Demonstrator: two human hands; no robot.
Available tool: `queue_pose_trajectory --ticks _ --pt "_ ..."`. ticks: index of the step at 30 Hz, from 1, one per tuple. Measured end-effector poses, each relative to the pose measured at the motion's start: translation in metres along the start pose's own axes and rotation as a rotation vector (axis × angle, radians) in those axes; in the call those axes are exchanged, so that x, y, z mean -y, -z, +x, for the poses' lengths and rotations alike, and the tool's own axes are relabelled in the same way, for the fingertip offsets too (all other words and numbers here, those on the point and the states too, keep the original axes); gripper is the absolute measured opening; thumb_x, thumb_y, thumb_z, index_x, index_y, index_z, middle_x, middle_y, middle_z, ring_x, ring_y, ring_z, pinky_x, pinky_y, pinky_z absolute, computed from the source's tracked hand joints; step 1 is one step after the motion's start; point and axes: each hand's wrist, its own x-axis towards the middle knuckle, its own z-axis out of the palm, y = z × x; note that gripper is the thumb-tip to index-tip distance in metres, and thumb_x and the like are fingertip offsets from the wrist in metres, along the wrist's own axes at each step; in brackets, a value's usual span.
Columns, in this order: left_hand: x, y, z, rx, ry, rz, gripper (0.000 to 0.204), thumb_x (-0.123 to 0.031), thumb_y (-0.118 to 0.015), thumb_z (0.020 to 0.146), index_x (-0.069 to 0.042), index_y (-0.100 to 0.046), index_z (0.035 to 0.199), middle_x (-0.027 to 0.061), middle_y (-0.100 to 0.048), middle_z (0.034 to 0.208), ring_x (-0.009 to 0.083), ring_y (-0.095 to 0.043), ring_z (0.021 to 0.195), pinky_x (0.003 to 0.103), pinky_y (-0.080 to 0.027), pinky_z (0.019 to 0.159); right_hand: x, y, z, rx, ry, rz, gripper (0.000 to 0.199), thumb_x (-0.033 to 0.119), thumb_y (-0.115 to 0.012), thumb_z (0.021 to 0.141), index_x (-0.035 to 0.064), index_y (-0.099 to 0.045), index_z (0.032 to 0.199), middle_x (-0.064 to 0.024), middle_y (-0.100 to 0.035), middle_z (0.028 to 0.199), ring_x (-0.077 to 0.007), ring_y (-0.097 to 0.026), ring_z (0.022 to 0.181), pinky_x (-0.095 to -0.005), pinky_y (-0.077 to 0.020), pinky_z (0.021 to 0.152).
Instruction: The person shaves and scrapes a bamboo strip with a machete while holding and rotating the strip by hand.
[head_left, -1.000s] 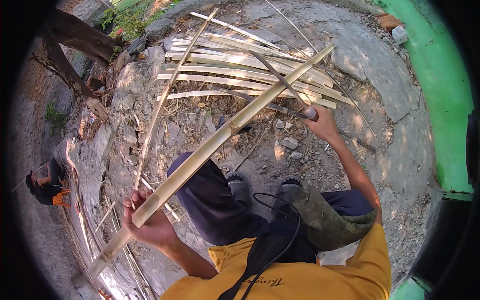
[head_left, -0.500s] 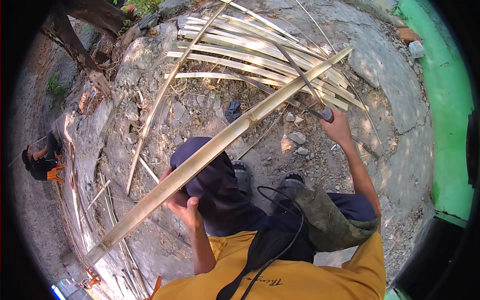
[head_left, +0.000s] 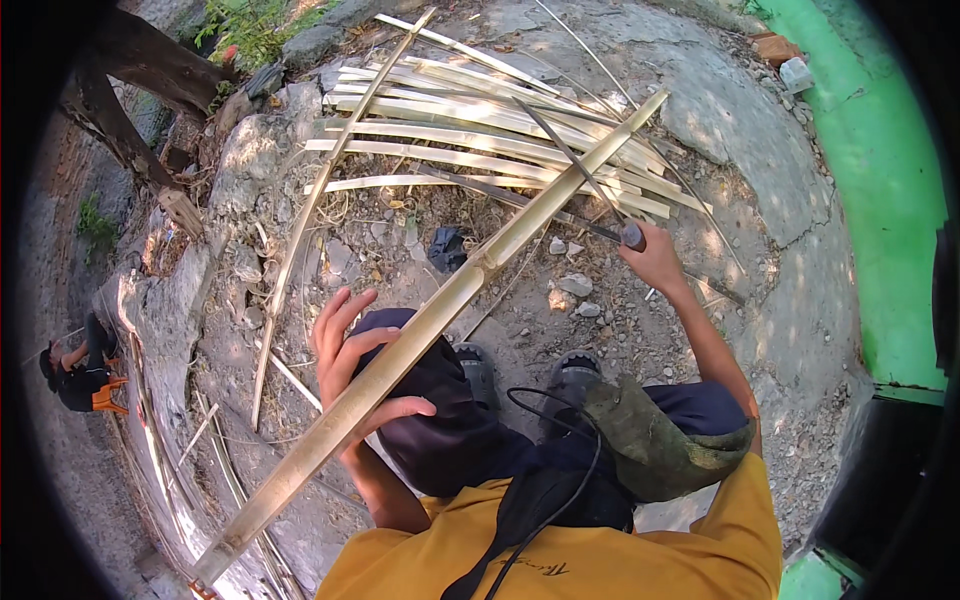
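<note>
A long split half of bamboo (head_left: 425, 328) slants across my left knee, its hollow side up. It runs from low on the left to the far pile. My left hand (head_left: 334, 366) lies beneath it, fingers and thumb spread out on either side, not closed round it. My right hand (head_left: 655, 262) is wrapped round the dark round handle (head_left: 632, 236) of a machete. The machete's long dark blade (head_left: 510, 195) points to the left and passes under the bamboo half, in front of the pile.
Pale bamboo strips (head_left: 440, 143) lie piled beyond my feet, with thin canes across them. Stones (head_left: 576, 284) and a black plastic scrap (head_left: 447, 249) dot the dirt. A green wall (head_left: 880, 200) stands right, a tree trunk (head_left: 120, 120) far left. A seated person (head_left: 78, 378) is left.
My left hand has uncurled from the bamboo half, its fingers now spread apart. My right hand keeps its grip on the machete. The whole view has turned slightly.
</note>
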Motion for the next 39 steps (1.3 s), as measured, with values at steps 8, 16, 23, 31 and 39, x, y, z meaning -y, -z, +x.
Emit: queue_pose_trajectory --ticks 8,16,23,31,39 --pt "0.001 0.008 0.005 -0.002 0.099 -0.262 0.081 -0.063 -0.090 0.051 -0.001 -0.076 0.101 0.0148 -0.078 0.097 0.0323 -0.075 0.095 0.044 -0.059 0.087 0.008 0.008 0.002 -0.030 -0.029 0.022 0.027 0.020 -0.073 0.077 -0.0008 -0.064 0.091 -0.0194 -0.066 0.077 -0.0354 -0.060 0.068 -0.0416 -0.0501 0.069" --pt "-0.001 -0.023 -0.001 -0.362 0.031 -0.665 0.109 -0.058 -0.101 0.049 -0.006 -0.049 0.130 0.0066 -0.058 0.106 0.0211 -0.060 0.101 0.030 -0.052 0.079 0.026 0.020 0.006 -0.031 0.023 0.113 0.026 0.020 -0.073 0.076 -0.0009 -0.064 0.090 -0.0179 -0.063 0.074 -0.0324 -0.058 0.066 -0.0407 -0.0498 0.069" --pt "-0.043 -0.079 0.057 -0.768 -0.030 -0.983 0.052 -0.061 -0.063 0.096 -0.012 -0.047 0.088 0.0018 -0.032 0.092 0.0184 -0.039 0.085 0.038 -0.041 0.091 0.018 0.005 0.005 0.005 0.036 0.065 0.025 0.019 -0.072 0.077 -0.0002 -0.066 0.092 -0.0180 -0.065 0.074 -0.0334 -0.061 0.067 -0.0407 -0.0504 0.069" --pt "-0.043 -0.095 0.049 -0.678 -0.051 -1.318 0.045 -0.043 -0.056 0.097 -0.014 -0.036 0.069 -0.0018 -0.036 0.062 0.0147 -0.035 0.056 0.037 -0.033 0.063 0.073 0.025 -0.024 0.154 0.086 0.083 0.025 0.015 -0.072 0.074 -0.0014 -0.062 0.090 -0.0173 -0.061 0.069 -0.0308 -0.059 0.060 -0.0402 -0.0485 0.063" --pt "-0.067 -0.106 0.058 -0.889 0.162 -1.149 0.042 -0.026 -0.048 0.099 -0.014 -0.030 0.063 -0.0015 -0.029 0.057 0.0123 -0.029 0.053 0.032 -0.028 0.056 0.156 0.043 -0.046 0.396 0.327 -0.013 0.029 0.020 -0.074 0.074 0.0074 -0.067 0.099 -0.0201 -0.066 0.071 -0.0436 -0.068 0.071 -0.0501 -0.0552 0.068"
